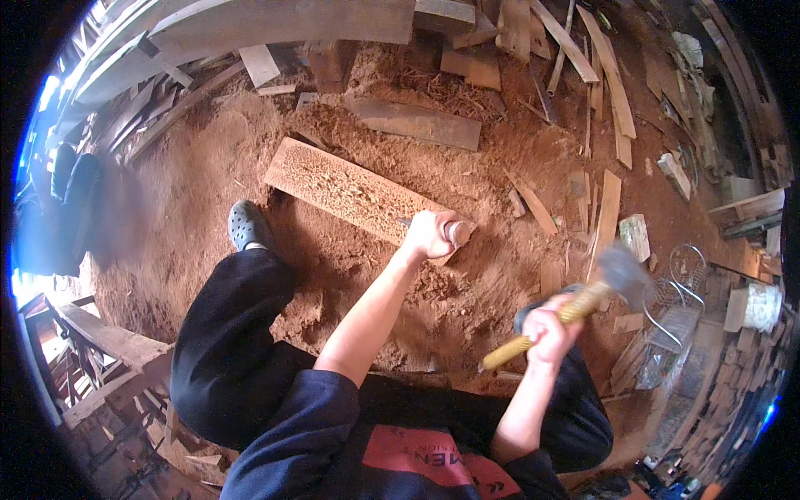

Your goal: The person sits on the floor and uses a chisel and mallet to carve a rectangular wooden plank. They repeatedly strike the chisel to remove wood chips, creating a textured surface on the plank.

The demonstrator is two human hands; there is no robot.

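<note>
A long pale board [333, 182] lies slantwise on the reddish ground in front of me, its upper face covered in small carved marks. Over its right end, my left hand [429, 233] is closed around a chisel [454, 233]. The round butt of the handle shows beside my thumb, and a bit of dark blade pokes out on the other side. My right hand [550, 335] grips a hammer [587, 302] by its yellowish handle, to the right of the board and apart from the chisel. The hammer's grey head is smeared by motion.
Beyond the board lies a darker plank [417, 123]. Wood strips [612, 92] and offcuts litter the far right. A wire-framed object [679, 312] stands at right. My clog [247, 225] rests near the board's left end. Another person's blurred leg [79, 208] is at far left.
</note>
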